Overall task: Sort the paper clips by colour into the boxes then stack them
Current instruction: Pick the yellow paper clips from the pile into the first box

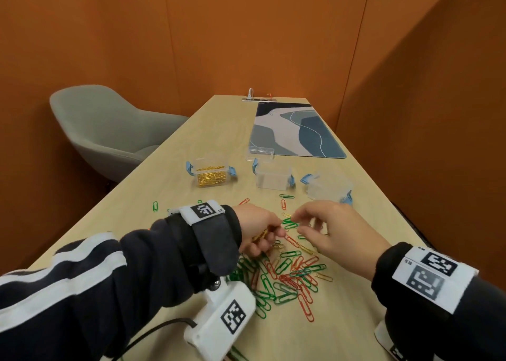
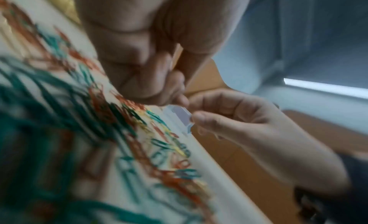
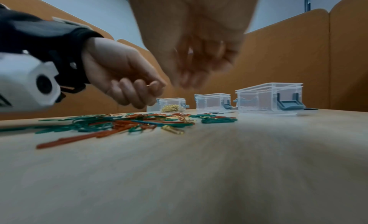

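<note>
Left hand (image 1: 258,230) clamped on gold clips (image 1: 260,235), right hand (image 1: 332,227) loosely apart over the heap (image 1: 287,275): best picking remaining gold singly, avoiding tangled green and red.

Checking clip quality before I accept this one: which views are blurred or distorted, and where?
Head view: sharp, with wide-angle bending at the edges; paper clips and the box of gold clips read clearly. Left wrist view: heavily smeared, the clip colours streak, and only the left hand is roughly legible. Right wrist view: right hand motion-blurred, the clear boxes fairly crisp.
</note>
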A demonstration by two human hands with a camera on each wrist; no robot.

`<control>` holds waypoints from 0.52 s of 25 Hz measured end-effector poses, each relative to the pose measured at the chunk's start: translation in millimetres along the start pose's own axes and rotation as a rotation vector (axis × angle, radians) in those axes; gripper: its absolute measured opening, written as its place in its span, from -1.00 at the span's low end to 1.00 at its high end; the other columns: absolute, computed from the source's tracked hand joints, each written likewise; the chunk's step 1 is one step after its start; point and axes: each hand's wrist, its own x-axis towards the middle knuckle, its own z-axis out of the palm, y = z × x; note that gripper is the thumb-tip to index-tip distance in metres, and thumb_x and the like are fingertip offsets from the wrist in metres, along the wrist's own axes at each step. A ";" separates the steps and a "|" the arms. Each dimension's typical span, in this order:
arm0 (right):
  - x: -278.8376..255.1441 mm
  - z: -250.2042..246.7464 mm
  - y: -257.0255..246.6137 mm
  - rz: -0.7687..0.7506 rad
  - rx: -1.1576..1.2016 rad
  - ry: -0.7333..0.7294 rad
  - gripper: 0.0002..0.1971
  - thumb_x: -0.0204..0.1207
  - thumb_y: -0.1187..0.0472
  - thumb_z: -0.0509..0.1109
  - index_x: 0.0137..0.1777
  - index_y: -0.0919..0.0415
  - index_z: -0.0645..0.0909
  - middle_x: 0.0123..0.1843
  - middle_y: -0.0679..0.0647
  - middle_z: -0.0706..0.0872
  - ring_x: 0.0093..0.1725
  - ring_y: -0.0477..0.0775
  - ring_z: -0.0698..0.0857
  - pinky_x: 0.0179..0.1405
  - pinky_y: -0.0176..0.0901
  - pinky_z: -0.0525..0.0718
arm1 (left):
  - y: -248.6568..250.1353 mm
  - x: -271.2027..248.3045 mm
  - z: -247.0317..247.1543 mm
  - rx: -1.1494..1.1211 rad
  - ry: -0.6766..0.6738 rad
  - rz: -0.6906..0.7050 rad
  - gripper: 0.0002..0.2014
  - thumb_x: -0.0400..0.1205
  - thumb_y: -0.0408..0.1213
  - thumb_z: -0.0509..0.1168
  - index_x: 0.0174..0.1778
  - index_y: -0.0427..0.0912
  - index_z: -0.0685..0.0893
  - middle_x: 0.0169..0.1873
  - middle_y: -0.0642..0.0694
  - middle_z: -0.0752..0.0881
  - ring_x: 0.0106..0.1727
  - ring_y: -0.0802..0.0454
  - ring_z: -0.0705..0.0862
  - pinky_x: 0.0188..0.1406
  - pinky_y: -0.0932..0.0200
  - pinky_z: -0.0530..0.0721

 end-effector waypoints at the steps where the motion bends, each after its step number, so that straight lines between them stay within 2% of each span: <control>1: 0.4 0.4 3.8 0.083 -0.044 -0.068 -0.85 0.56 0.07 0.35 0.06 0.00 0.70 -0.08 -0.16 0.69 -0.17 -0.23 0.58 -0.15 -0.43 0.53 | -1.8 -0.1 -1.3 0.227 0.087 0.038 -0.70 0.67 -0.14 0.18 -0.35 -0.13 0.60 -0.55 0.02 0.48 -0.58 0.16 0.39 -0.66 0.34 0.34; 3: 1.7 2.7 8.2 0.185 -0.078 -0.196 -0.85 0.53 0.07 0.39 0.01 0.04 0.73 -0.05 -0.09 0.74 -0.12 -0.16 0.64 -0.07 -0.34 0.61 | -5.2 -2.1 -0.6 0.636 0.205 0.139 -0.80 0.54 -0.05 0.38 -0.27 -0.10 0.71 -0.36 0.00 0.63 -0.35 0.12 0.53 -0.43 0.28 0.48; 4: 2.2 4.3 8.7 0.204 -0.088 -0.224 -0.86 0.51 0.07 0.42 -0.01 0.06 0.74 -0.04 -0.05 0.76 -0.08 -0.10 0.67 -0.02 -0.28 0.64 | -5.3 -2.8 1.5 0.747 0.219 0.169 -0.77 0.47 -0.03 0.45 -0.19 -0.13 0.76 -0.25 -0.02 0.71 -0.24 0.09 0.61 -0.31 0.23 0.55; 6: 3.8 6.3 9.5 0.214 -0.091 -0.225 -0.89 0.47 0.11 0.46 -0.06 0.08 0.74 -0.07 -0.02 0.76 -0.08 -0.06 0.69 0.00 -0.23 0.66 | -4.4 -0.2 5.5 0.834 0.218 0.186 -0.69 0.41 -0.05 0.51 -0.07 -0.19 0.80 -0.10 -0.09 0.79 -0.08 0.01 0.71 -0.12 0.13 0.67; 8: 4.8 7.4 10.4 0.213 -0.082 -0.231 -0.93 0.48 0.14 0.46 -0.11 0.10 0.73 -0.12 -0.03 0.75 -0.11 -0.06 0.68 -0.03 -0.24 0.66 | -3.2 1.6 8.1 0.870 0.217 0.185 -0.69 0.43 -0.10 0.50 -0.02 -0.22 0.79 -0.04 -0.14 0.80 0.01 -0.05 0.74 0.03 0.07 0.71; 13: 1.0 8.5 9.7 0.181 -0.137 -0.253 -0.87 0.57 0.12 0.31 -0.15 0.08 0.65 -0.21 -0.03 0.66 -0.18 -0.01 0.64 -0.17 -0.21 0.63 | -5.2 4.5 9.5 0.915 0.184 0.119 -0.68 0.46 -0.02 0.44 0.01 -0.14 0.69 0.05 -0.12 0.74 0.12 -0.06 0.68 0.11 0.05 0.67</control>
